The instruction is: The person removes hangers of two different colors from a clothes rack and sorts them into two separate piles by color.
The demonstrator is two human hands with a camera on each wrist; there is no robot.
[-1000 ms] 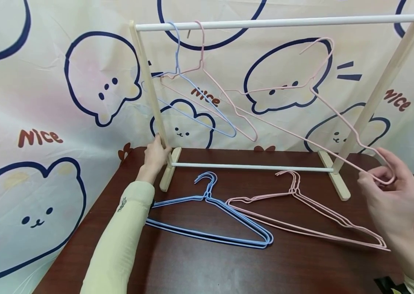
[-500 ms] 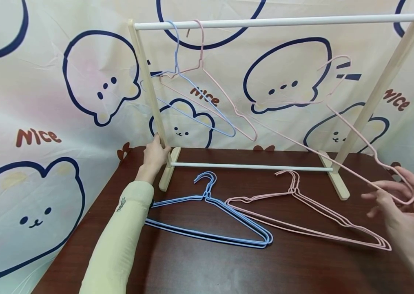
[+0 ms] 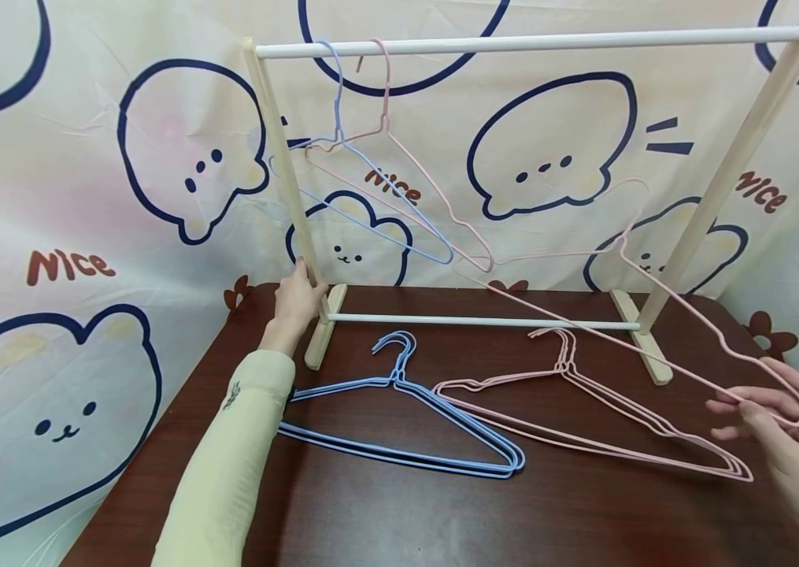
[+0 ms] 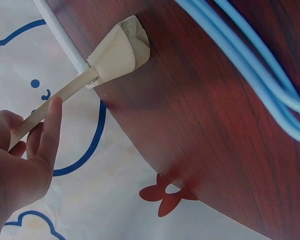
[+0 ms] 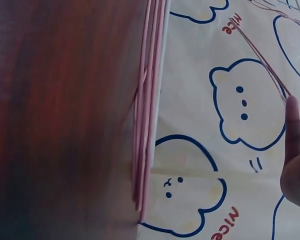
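Observation:
My left hand (image 3: 297, 298) grips the left post (image 3: 286, 157) of a wooden rack low down, just above its foot; the left wrist view shows the fingers around the post (image 4: 72, 89). On the right, my right hand (image 3: 796, 441) holds a pink wire hanger (image 3: 697, 309) by one end corner, its hook end pointing up and back in front of the rack's right post. In the right wrist view, part of that hand (image 5: 296, 165) shows at the right edge. A blue hanger (image 3: 340, 130) and a pink hanger (image 3: 386, 122) hang from the white top bar (image 3: 534, 44).
Several blue hangers (image 3: 397, 380) lie stacked on the dark wooden table (image 3: 399, 528). Beside them, several pink hangers (image 3: 565, 368) lie with one corner overlapping the blue ones. A white lower bar (image 3: 477, 320) joins the rack's feet. Behind stands a patterned cloth (image 3: 179, 378).
My right hand has moved right and down with the pink hanger, whose hook has dropped from near the top bar to well below it. My left hand stays on the post.

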